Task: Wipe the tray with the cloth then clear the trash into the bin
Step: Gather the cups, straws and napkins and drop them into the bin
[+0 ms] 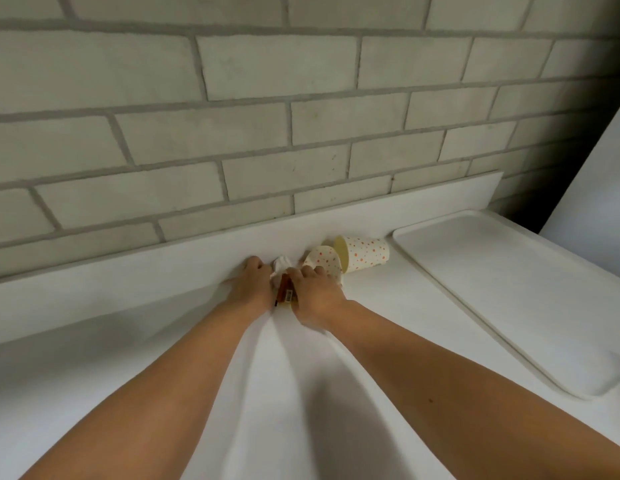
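Both hands meet at the back of the white counter, against the low ledge. My left hand point(250, 285) and my right hand point(317, 293) press together around a small pile of trash: a crumpled white tissue point(281, 264) and an orange wrapper point(285, 291) squeezed between them. My right hand's fingers also rest on a dotted paper cup point(323, 259) lying on its side. A second dotted paper cup point(365, 253) lies just right of it, untouched. The white tray point(509, 289) sits bare at the right. No cloth or bin is in view.
A grey brick wall point(267, 116) rises behind the white ledge point(163, 268). The white counter point(284, 393) stretches toward me between my forearms. A white panel point(599, 181) stands at the far right beyond the tray.
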Action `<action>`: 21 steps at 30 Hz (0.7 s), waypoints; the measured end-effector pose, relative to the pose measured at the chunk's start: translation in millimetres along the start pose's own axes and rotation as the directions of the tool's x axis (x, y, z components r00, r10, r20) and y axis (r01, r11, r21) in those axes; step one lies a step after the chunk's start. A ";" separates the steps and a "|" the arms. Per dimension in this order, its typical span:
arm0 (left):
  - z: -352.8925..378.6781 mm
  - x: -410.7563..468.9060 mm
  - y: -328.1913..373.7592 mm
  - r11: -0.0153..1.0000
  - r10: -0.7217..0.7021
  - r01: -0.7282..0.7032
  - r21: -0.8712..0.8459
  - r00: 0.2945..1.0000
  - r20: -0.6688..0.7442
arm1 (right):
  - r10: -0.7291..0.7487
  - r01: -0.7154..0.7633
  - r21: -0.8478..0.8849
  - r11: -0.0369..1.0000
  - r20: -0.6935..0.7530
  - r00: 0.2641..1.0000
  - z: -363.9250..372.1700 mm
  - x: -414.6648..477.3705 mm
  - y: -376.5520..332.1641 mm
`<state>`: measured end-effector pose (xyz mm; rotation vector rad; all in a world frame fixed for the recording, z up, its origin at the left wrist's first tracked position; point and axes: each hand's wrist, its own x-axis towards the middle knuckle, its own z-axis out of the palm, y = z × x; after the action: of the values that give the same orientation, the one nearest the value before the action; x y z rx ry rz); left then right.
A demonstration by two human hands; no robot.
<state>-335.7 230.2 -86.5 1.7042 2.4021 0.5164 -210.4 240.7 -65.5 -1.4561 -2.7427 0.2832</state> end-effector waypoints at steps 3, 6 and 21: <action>-0.8 2.9 -3.3 1.000 -0.025 0.025 -0.015 0.999 0.019 | -0.046 0.045 -0.029 0.999 -0.033 0.998 2.7 0.6 -5.5; -1.7 6.6 -1.3 0.998 -0.058 0.058 -0.017 0.998 0.040 | -0.092 0.093 0.018 0.996 -0.039 0.995 2.9 -3.1 -9.1; -17.3 -15.6 21.2 0.988 -0.127 0.089 0.128 0.936 0.329 | 0.308 -0.275 0.504 0.819 0.017 0.951 -33.1 -16.8 32.2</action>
<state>-317.1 218.6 -63.9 1.5407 2.2910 0.0660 -171.1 249.4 -37.4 -1.6677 -2.1384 0.8657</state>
